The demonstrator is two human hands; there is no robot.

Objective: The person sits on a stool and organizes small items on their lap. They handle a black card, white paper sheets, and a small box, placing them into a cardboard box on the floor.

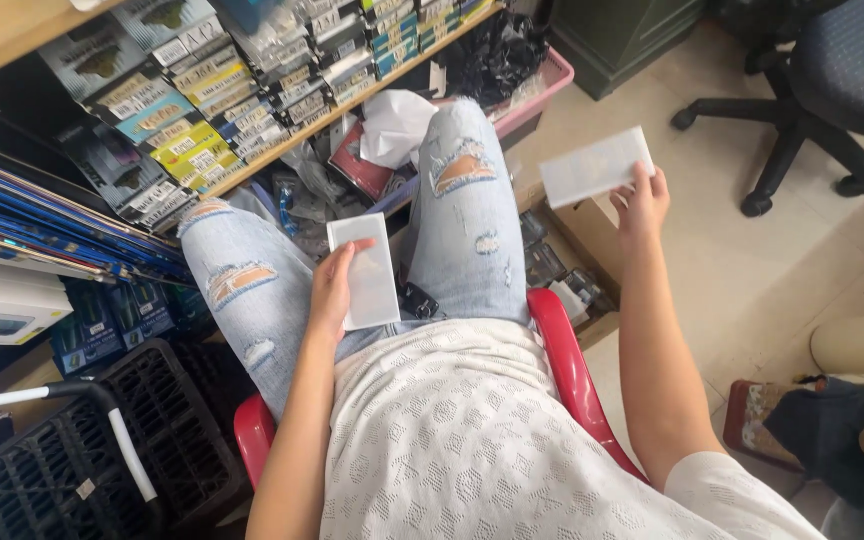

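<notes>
I sit on a red stool (562, 360) in ripped light jeans and a white knit top. My left hand (332, 290) holds a flat white rectangular packet (365, 270) over my lap, thumb on its left edge. My right hand (640, 200) is stretched out to the right and pinches a second flat white packet (595, 165) by its lower right corner, above the floor and an open cardboard box (567, 270) with several small packs inside.
A wooden shelf (282, 140) in front carries rows of small boxed goods. A pink bin (537, 85) with a black bag stands beyond my knees. A black crate (72, 450) sits at left. An office chair (812, 90) stands at the upper right.
</notes>
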